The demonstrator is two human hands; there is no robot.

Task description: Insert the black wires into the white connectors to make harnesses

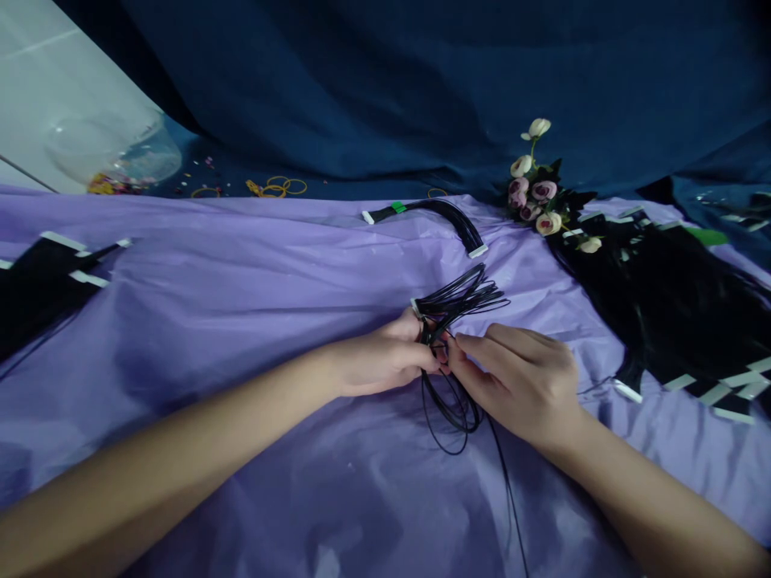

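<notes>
My left hand (401,353) is closed around the middle of a black wire bundle (463,293) with a white connector at its upper left end. Loops of thin wire fan out above the grip, and more loops hang below it. Against the bundle, my right hand (521,377) pinches with thumb and forefinger, apparently on a strand of black wire. One long wire trails down toward the front. Behind the hands lies a finished-looking black cable (442,213) with white connectors at both ends and a green tag.
Purple cloth (289,305) covers the table. Piles of black cables with white connectors lie at left (42,281) and right (675,297). Artificial flowers (536,193), yellow rubber bands (274,187) and a clear plastic container (141,152) sit along the back by a dark blue curtain (391,88).
</notes>
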